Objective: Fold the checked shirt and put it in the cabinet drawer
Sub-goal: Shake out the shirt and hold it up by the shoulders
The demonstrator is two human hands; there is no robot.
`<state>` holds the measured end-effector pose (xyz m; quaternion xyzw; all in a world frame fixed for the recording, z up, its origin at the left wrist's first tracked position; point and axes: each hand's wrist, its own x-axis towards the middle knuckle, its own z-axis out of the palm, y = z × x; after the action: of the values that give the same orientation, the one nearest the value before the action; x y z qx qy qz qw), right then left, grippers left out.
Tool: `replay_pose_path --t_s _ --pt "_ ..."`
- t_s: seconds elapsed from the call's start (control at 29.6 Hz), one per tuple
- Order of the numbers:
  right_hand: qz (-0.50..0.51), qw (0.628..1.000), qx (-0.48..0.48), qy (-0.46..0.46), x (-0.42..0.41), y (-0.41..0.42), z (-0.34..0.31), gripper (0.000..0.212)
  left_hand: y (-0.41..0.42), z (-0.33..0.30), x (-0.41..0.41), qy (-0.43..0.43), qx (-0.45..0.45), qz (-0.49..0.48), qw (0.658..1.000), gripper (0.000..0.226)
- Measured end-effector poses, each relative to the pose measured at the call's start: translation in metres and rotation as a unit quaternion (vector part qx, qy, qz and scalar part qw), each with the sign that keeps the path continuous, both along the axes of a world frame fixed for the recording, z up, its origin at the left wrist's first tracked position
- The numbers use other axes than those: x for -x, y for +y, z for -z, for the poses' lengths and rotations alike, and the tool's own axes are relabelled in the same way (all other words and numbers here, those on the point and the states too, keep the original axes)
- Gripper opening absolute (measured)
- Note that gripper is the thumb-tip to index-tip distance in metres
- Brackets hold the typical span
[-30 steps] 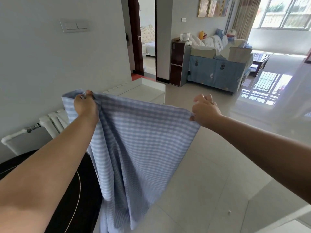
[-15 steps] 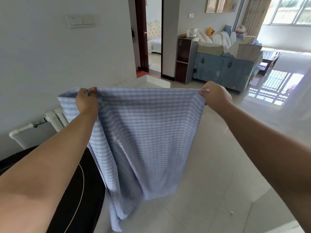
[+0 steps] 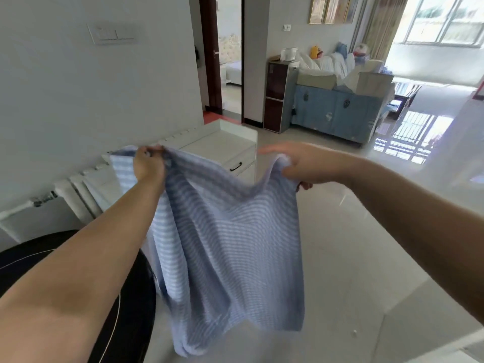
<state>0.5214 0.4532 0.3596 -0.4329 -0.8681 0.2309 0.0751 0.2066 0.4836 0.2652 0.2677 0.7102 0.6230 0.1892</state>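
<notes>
Pale floor tiles (image 3: 340, 258) and white cabinet (image 3: 225, 142) lie beyond both hands pinching the checked shirt (image 3: 230, 244).

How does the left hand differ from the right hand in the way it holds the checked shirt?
The left hand pinches the top edge of the checked shirt with its fingers bunched together, while the right hand grips its edge lower down, with one finger stretched out sideways. The left hand sits higher and nearer the wall; the right hand sits lower, over the open floor. Both hold the shirt in the air, and the cloth sags between them.
</notes>
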Motion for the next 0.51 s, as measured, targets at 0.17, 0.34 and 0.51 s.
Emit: replay_pose_path --t_s 0.17,0.34,0.51 --pt "-0.031 0.998 0.036 0.047 0.046 -0.033 0.039 0.046 0.006 0.0 -0.069 0.07 -0.033 0.167 0.983 0.013" --pt "0.175 0.922 0.204 0.279 0.046 -0.025 0.057 0.04 -0.01 0.007 -0.086 0.023 -0.058 0.159 0.985 0.015" --pt "0.277 0.824 0.291 0.4 0.032 -0.018 0.065 0.037 -0.021 0.017 -0.048 -0.063 -0.043 -0.01 0.997 0.031"
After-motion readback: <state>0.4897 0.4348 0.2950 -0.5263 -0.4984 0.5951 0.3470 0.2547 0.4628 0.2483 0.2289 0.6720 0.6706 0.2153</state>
